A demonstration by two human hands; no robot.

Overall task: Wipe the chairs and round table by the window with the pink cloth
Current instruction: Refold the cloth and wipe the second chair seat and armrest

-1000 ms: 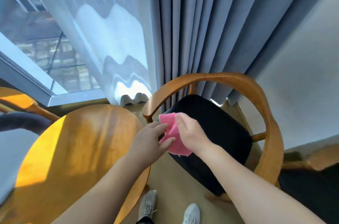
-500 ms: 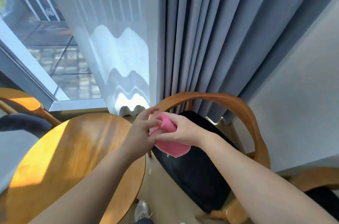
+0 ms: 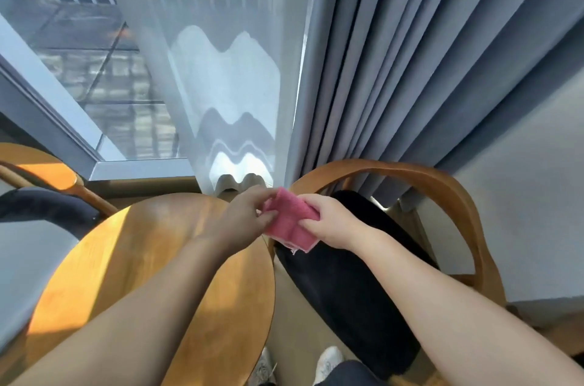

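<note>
The pink cloth (image 3: 289,223) is folded and held in the air between the round table and the right chair. My left hand (image 3: 245,219) pinches its left edge and my right hand (image 3: 331,221) grips its right edge. The round wooden table (image 3: 132,262) lies under my left forearm, half in sunlight. The wooden chair (image 3: 452,196) with a curved armrest and black seat cushion (image 3: 344,291) stands at the right, under my right forearm. A second chair (image 3: 47,174) with a dark cushion shows at the far left.
A sheer white curtain (image 3: 221,85) and heavy grey drapes (image 3: 395,53) hang right behind the table and chair. The window frame (image 3: 63,113) runs at the left. A grey wall (image 3: 531,180) is at the right. My white shoes (image 3: 327,360) stand on beige floor.
My hands have lifted the cloth off the black seat cushion and spread it out between them. The view has tilted up toward the curtains.
</note>
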